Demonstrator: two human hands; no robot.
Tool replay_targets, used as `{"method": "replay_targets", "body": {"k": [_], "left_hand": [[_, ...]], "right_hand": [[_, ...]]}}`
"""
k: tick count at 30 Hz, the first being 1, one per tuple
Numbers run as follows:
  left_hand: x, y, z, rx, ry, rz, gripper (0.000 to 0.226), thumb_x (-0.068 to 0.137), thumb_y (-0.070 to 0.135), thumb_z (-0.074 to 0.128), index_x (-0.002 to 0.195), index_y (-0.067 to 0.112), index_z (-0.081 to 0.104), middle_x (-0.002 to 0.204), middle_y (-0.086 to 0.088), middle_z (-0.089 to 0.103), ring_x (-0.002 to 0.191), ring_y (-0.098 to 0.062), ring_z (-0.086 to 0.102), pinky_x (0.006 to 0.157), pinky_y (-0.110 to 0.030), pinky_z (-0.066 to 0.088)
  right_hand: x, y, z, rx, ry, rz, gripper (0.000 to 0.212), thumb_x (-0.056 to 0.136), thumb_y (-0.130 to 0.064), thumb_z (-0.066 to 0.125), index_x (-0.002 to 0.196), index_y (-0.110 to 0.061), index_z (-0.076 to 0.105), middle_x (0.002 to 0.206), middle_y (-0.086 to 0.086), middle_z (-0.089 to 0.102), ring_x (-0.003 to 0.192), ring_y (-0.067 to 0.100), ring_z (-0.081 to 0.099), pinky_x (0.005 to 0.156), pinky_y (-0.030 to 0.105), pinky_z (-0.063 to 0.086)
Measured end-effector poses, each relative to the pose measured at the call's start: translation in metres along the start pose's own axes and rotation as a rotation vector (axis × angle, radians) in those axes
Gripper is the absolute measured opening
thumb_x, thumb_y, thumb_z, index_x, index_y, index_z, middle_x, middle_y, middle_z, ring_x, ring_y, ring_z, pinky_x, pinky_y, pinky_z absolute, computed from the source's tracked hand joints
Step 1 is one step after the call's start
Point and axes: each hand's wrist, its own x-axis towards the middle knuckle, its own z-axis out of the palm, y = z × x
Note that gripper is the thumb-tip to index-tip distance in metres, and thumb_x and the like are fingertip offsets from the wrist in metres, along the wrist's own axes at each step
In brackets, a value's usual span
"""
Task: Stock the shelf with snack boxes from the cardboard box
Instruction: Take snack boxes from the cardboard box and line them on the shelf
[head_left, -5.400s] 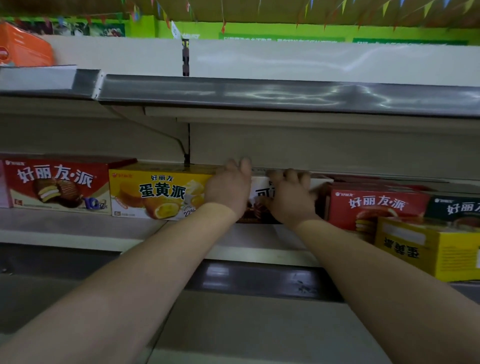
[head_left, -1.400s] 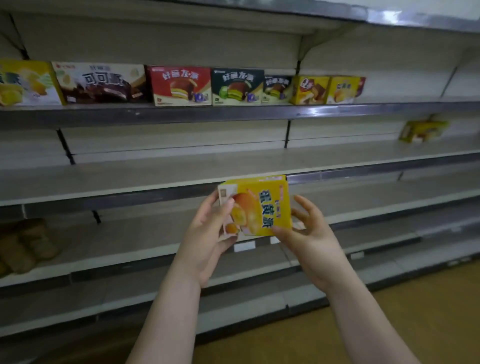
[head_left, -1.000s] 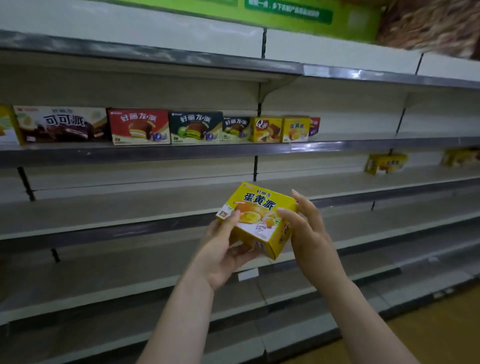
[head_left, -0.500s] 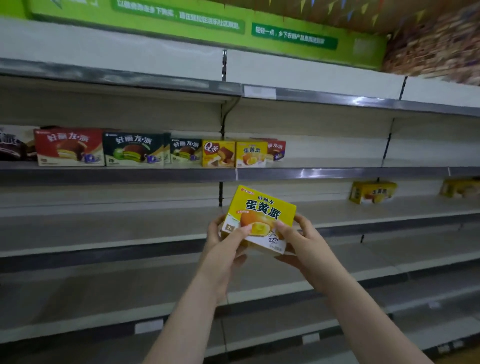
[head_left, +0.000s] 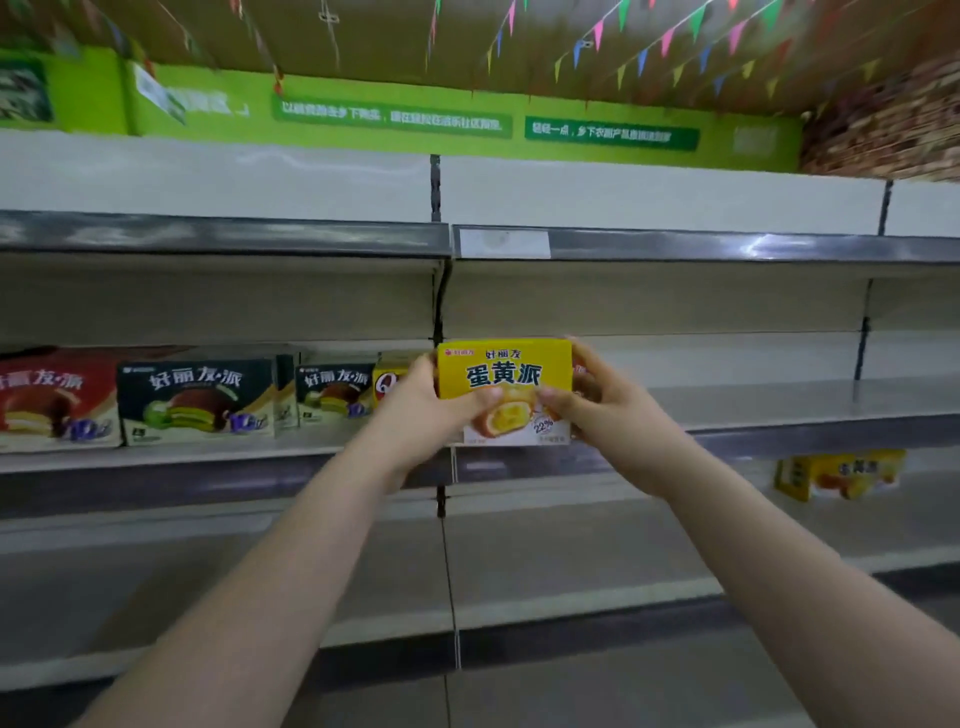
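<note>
Both arms extended toward 12 o'clock, left hand (head_left: 415, 410) and right hand (head_left: 605, 410) grasping yellow snack box (head_left: 504, 387) upright by its sides, thumbs across its front, at shelf (head_left: 779, 410) edge, green box (head_left: 195, 402) at 9 o'clock.

A green banner (head_left: 395, 117) with white writing is running along the wall above the top board. Strings of small coloured flags (head_left: 670, 41) are hanging under the brown ceiling (head_left: 363, 31). A blank white label (head_left: 504, 243) is sitting on a rail. At the upper right corner, a rough brown patch (head_left: 893, 119) is showing, too blurred to identify.
</note>
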Motion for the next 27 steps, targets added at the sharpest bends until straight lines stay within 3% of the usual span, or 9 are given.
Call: {"method": "replay_targets", "body": {"k": [2, 5, 9, 13, 18, 22, 25, 27], "left_hand": [[0.023, 0.001, 0.002, 0.018, -0.025, 0.001, 0.044, 0.084, 0.040, 0.070, 0.119, 0.024, 0.049, 0.104, 0.009, 0.064, 0.086, -0.002, 0.056, 0.068, -0.023, 0.044], [0.047, -0.014, 0.012, 0.049, -0.032, -0.030, 0.040, 0.083, 0.038, 0.071, 0.112, 0.027, 0.047, 0.093, 0.017, 0.058, 0.083, 0.002, 0.054, 0.069, -0.021, 0.043], [0.055, -0.044, 0.028, 0.104, 0.015, -0.055, 0.050, 0.082, 0.036, 0.072, 0.124, 0.025, 0.047, 0.106, 0.011, 0.064, 0.098, -0.009, 0.061, 0.084, -0.029, 0.049], [0.069, -0.053, 0.035, 0.204, 0.070, -0.080, 0.045, 0.085, 0.038, 0.069, 0.122, 0.024, 0.048, 0.110, 0.007, 0.065, 0.100, -0.013, 0.061, 0.088, -0.035, 0.051], [0.087, -0.057, 0.042, 0.368, 0.072, -0.126, 0.063, 0.079, 0.040, 0.075, 0.128, 0.018, 0.042, 0.114, 0.000, 0.063, 0.102, -0.019, 0.061, 0.091, -0.045, 0.052], [0.093, -0.061, 0.044, 0.342, 0.091, -0.155, 0.072, 0.072, 0.043, 0.081, 0.130, 0.021, 0.042, 0.113, 0.001, 0.063, 0.103, -0.020, 0.061, 0.092, -0.045, 0.052], [0.094, -0.060, 0.048, 0.338, 0.119, -0.166, 0.071, 0.071, 0.043, 0.082, 0.127, 0.021, 0.045, 0.110, 0.002, 0.064, 0.099, -0.019, 0.062, 0.089, -0.044, 0.054], [0.094, -0.060, 0.050, 0.342, 0.124, -0.149, 0.067, 0.069, 0.044, 0.083, 0.124, 0.022, 0.050, 0.109, 0.002, 0.065, 0.099, -0.018, 0.063, 0.089, -0.044, 0.053]], "right_hand": [[0.026, 0.005, -0.005, -0.044, -0.017, 0.003, 0.062, 0.092, -0.021, 0.061, 0.146, -0.027, 0.032, 0.119, -0.003, 0.065, 0.100, 0.012, 0.068, 0.083, 0.030, 0.054], [0.052, 0.026, -0.010, -0.113, -0.078, 0.043, 0.053, 0.094, -0.020, 0.058, 0.143, -0.024, 0.039, 0.118, -0.004, 0.067, 0.107, 0.015, 0.065, 0.095, 0.036, 0.052], [0.060, 0.053, -0.008, -0.156, -0.137, 0.071, 0.043, 0.096, -0.013, 0.056, 0.137, -0.023, 0.045, 0.116, -0.007, 0.067, 0.105, 0.008, 0.064, 0.081, 0.020, 0.052], [0.072, 0.062, -0.006, -0.215, -0.120, 0.080, 0.039, 0.097, -0.013, 0.055, 0.134, -0.020, 0.047, 0.118, -0.004, 0.064, 0.107, 0.014, 0.061, 0.092, 0.033, 0.050], [0.086, 0.071, -0.009, -0.368, -0.085, 0.127, 0.055, 0.095, -0.010, 0.057, 0.144, -0.017, 0.035, 0.131, 0.008, 0.054, 0.115, 0.024, 0.055, 0.099, 0.041, 0.047], [0.090, 0.068, -0.001, -0.349, 0.046, 0.192, 0.061, 0.090, -0.035, 0.064, 0.137, -0.010, 0.034, 0.137, 0.013, 0.038, 0.118, 0.029, 0.045, 0.097, 0.039, 0.042], [0.096, 0.064, 0.004, -0.210, 0.033, 0.286, 0.079, 0.088, -0.047, 0.064, 0.143, -0.005, 0.025, 0.139, 0.011, 0.041, 0.125, 0.029, 0.043, 0.092, 0.036, 0.039], [0.099, 0.065, 0.007, -0.082, 0.022, 0.327, 0.085, 0.087, -0.048, 0.064, 0.147, -0.006, 0.022, 0.143, 0.009, 0.043, 0.128, 0.028, 0.044, 0.096, 0.037, 0.041]]}}
